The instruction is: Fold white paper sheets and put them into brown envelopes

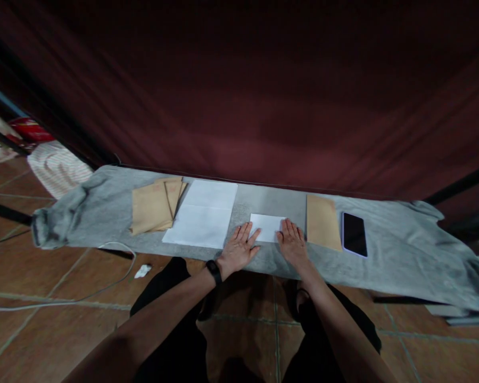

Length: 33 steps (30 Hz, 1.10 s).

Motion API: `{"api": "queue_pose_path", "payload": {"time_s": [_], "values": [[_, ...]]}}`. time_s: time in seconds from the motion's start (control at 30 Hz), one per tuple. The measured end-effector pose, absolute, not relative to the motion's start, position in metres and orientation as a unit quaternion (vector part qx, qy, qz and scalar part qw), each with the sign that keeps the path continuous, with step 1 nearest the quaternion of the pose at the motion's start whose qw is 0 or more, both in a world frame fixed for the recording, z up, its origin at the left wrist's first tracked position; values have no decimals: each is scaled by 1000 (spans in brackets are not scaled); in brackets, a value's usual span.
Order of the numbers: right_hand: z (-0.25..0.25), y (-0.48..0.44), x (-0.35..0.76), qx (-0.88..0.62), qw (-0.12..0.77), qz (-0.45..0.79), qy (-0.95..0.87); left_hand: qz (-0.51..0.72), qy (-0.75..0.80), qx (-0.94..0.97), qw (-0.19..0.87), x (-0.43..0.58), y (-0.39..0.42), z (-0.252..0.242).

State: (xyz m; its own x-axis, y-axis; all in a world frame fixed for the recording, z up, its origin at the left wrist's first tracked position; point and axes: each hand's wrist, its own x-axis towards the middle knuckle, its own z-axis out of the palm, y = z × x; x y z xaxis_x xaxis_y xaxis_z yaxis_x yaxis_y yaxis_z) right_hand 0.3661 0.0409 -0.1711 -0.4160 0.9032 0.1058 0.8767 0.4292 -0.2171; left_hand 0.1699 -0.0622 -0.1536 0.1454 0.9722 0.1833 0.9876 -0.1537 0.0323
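Note:
A small white folded sheet of paper lies flat on the grey cloth in front of me. My left hand rests at its left edge, fingers spread, with a dark band on the wrist. On its right edge lies my right hand, palm down with the fingers stretched out. Left of my left hand is a larger stack of white paper with a crease across it. Just right of my right hand sits a single brown envelope.
Several brown envelopes are piled at the left of the cloth-covered bench. A phone lies face up at the right. Behind the bench hangs a dark red curtain. A white cable runs over the tiled floor.

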Motion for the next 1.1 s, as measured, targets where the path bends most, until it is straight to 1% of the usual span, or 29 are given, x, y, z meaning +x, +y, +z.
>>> {"api": "queue_pose_path", "payload": {"time_s": [0.1,0.17,0.27,0.33,0.57,0.77,0.93,1.1], "values": [[-165,40,367,-518,122,63,-844,-70,-651,-754,54,173,-63,-150],[-162,36,364,-482,128,72,-864,-58,-652,-754,58,175,-63,-149],[-160,28,358,-418,109,95,-897,-43,-652,-754,61,177,-62,-147],[-162,25,355,-402,94,99,-906,-37,-653,-754,62,177,-62,-147],[-169,32,356,-456,87,68,-883,-29,-647,-760,55,177,-61,-146],[-169,33,364,-457,85,52,-884,-38,-633,-771,48,179,-57,-141],[-167,30,362,-464,100,56,-878,-68,-637,-767,27,193,-38,-139],[-167,31,360,-468,110,61,-875,-55,-666,-744,1,198,-13,-146]]}}
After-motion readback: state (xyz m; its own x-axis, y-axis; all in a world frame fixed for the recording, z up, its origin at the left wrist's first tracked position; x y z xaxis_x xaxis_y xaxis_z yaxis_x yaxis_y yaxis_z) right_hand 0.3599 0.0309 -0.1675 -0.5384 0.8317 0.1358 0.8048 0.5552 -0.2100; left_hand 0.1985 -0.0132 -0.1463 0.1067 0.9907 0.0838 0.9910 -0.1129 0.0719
